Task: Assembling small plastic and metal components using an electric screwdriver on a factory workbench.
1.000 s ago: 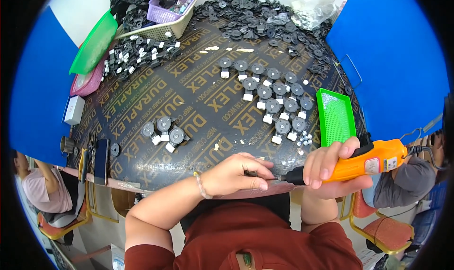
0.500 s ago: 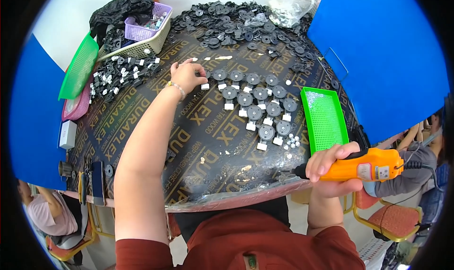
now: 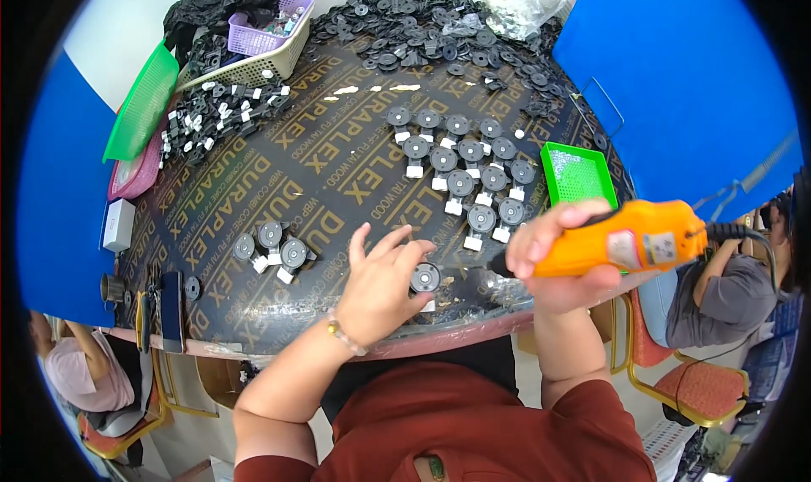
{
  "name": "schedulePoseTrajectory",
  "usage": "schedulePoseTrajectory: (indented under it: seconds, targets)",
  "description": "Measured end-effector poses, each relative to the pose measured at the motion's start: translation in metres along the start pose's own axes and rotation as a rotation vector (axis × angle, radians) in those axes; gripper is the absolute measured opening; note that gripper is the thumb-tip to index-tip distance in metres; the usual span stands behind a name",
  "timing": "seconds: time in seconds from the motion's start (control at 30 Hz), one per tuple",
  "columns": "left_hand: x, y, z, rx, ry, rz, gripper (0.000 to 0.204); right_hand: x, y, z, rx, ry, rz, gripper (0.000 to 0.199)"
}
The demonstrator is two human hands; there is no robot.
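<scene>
A round black part (image 3: 425, 277) with a small white block is pinned at the near edge of the worktop (image 3: 338, 178) by the left hand (image 3: 380, 283), fingers spread and grasping it at its side. An orange electric screwdriver (image 3: 621, 241) is clenched in the right hand (image 3: 553, 250), its dark tip pointed at the part (contact cannot be told). A cluster of like parts (image 3: 465, 165) is laid out mid-worktop, a green tray (image 3: 577, 174) sits toward the right edge, and three more parts (image 3: 272, 247) lie toward the near-left edge.
</scene>
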State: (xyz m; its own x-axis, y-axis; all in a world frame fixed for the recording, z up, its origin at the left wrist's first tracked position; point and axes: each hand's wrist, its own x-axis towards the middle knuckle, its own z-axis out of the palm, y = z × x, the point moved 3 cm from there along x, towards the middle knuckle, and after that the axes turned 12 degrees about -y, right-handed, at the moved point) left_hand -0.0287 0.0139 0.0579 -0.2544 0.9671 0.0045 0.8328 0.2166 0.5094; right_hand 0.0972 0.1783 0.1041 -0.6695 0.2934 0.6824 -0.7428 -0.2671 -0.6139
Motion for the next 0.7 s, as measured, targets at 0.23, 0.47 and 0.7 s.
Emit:
schedulePoseTrajectory:
  seconds: [0.23, 0.47, 0.7]
  targets:
    - [-0.005, -0.017, 0.023, -0.149, 0.059, 0.022, 0.047, 0.004, 0.047, 0.015, -0.209, -0.017, 0.161, 0.067]
    - [-0.007, -0.02, 0.027, -0.186, 0.073, 0.004, 0.047, 0.002, 0.054, 0.02, -0.218, -0.036, 0.184, 0.065]
    - [-0.005, -0.02, 0.028, -0.187, 0.066, 0.005, 0.047, -0.001, 0.064, 0.02, -0.161, -0.083, 0.229, 0.061]
